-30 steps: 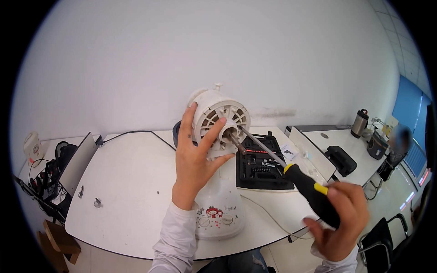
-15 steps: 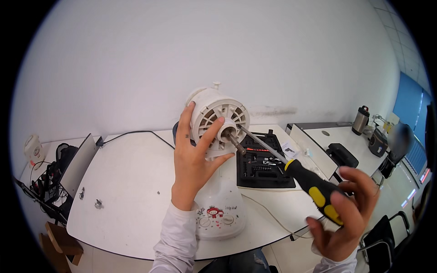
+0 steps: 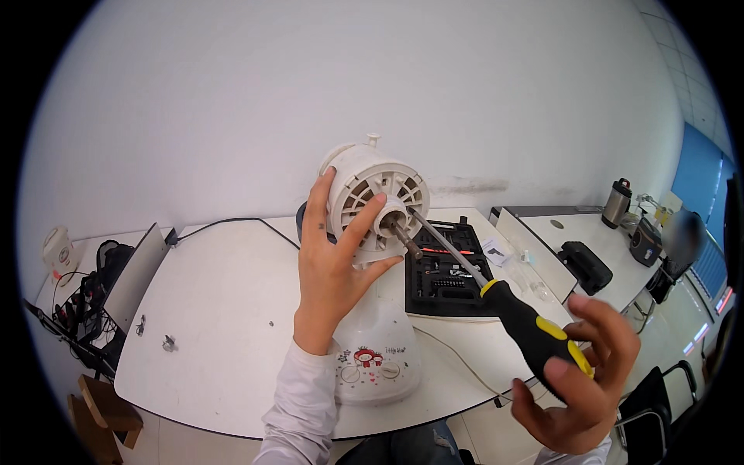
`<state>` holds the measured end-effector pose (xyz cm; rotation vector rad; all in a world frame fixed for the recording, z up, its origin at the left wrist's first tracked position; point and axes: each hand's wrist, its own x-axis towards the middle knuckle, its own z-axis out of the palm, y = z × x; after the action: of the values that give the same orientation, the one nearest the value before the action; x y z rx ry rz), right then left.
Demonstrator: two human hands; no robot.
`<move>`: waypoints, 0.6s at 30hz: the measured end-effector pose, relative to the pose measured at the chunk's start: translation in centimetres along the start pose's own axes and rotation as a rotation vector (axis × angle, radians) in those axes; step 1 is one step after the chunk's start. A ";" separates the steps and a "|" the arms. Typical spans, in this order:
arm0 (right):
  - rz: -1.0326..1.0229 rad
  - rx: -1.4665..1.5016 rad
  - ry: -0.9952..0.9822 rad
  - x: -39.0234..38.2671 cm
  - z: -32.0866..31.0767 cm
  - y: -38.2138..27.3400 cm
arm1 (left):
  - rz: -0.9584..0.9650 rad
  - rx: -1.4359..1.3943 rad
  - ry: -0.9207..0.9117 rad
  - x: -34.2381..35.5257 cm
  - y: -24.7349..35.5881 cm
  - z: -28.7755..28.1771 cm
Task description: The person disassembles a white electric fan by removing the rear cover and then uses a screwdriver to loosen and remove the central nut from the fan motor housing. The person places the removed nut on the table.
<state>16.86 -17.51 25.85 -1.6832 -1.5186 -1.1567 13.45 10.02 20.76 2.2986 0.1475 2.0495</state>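
A white electric fan's motor housing (image 3: 358,164), with a slotted round front and a bare metal shaft, sits on a white base (image 3: 372,387) with knobs and a cartoon print. My left hand (image 3: 322,279) grips the housing, fingers spread over its side and front, thumb below the shaft. In my right hand (image 3: 589,395) the fingers curl around the end of a black and yellow screwdriver (image 3: 518,318). Its long metal blade slants up to the left and reaches the housing's front beside the shaft collar; the exact tip is hard to see.
An open black tool case (image 3: 453,304) lies behind on the white table (image 3: 225,341). Small metal parts (image 3: 168,343) lie at the left. A cord runs from the base toward the right edge. Farther right are a black case (image 3: 585,267), a thermos (image 3: 617,203) and a chair (image 3: 659,411).
The screwdriver handle has turned, so its yellow patches face another way, and my right fingers have shifted on it. My left hand keeps its hold; the whole view shifts slightly.
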 end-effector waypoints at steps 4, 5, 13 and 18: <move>-0.043 -0.055 -0.079 0.0 -0.8 0.4 | -0.053 -0.091 -0.008 -0.3 -0.1 0.3; -0.030 -0.074 -0.040 -0.1 -0.3 0.4 | -0.051 -0.070 -0.012 -0.4 -0.3 -0.1; -0.020 0.022 -0.146 0.5 -1.1 1.2 | -0.004 -0.019 0.004 0.1 0.0 0.3; -0.004 0.066 -0.173 -0.8 -1.0 0.9 | -0.066 -0.081 -0.026 -0.2 0.0 0.1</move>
<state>17.57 -18.88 25.74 -1.7740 -1.6469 -0.9726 13.55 10.03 20.52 2.2416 0.1346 1.9561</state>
